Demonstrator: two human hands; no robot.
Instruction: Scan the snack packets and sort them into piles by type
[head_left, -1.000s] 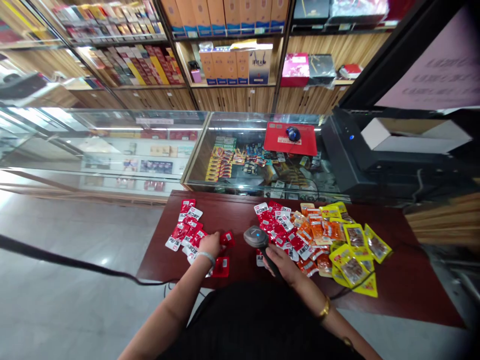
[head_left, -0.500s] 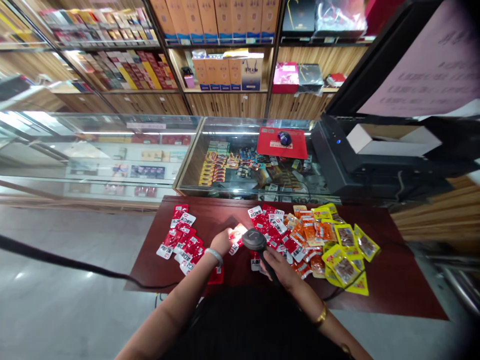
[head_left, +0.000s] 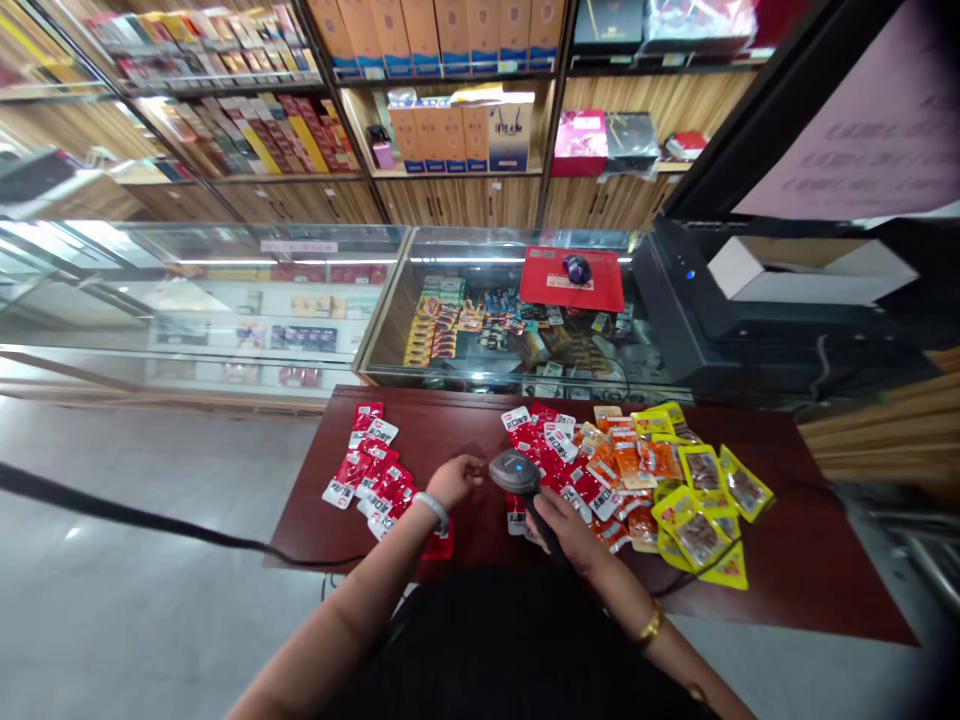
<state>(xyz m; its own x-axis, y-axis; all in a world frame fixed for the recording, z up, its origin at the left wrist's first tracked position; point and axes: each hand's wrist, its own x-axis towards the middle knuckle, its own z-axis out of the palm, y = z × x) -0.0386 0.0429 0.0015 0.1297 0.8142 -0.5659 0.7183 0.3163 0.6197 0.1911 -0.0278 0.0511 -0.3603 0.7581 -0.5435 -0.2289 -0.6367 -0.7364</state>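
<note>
My right hand (head_left: 559, 522) is wrapped round the handle of a dark handheld barcode scanner (head_left: 514, 470), whose head points left and carries a small blue light. Close to that head is my left hand (head_left: 456, 482), its fingers loosely bent and a little apart, with no packet showing in them. Left of my left hand lie overlapping red and white snack packets (head_left: 375, 470). Right of the scanner is another heap of red snack packets (head_left: 541, 445), partly covered by my right hand and the scanner. Orange snack packets (head_left: 626, 465) and yellow snack packets (head_left: 701, 530) adjoin it.
The packets lie on a dark red-brown table (head_left: 469, 420). Behind it stands a glass display counter (head_left: 487, 375) bearing a red mat (head_left: 544, 290) and a computer mouse (head_left: 577, 269). A monitor (head_left: 720, 140) and a white open box (head_left: 795, 285) are at the right. A black cable (head_left: 187, 535) crosses the left side.
The red and white packet in my left hand is no longer visible there. The bright scanner light on it has gone, and a blue light shows on the scanner. The view has shifted slightly.
</note>
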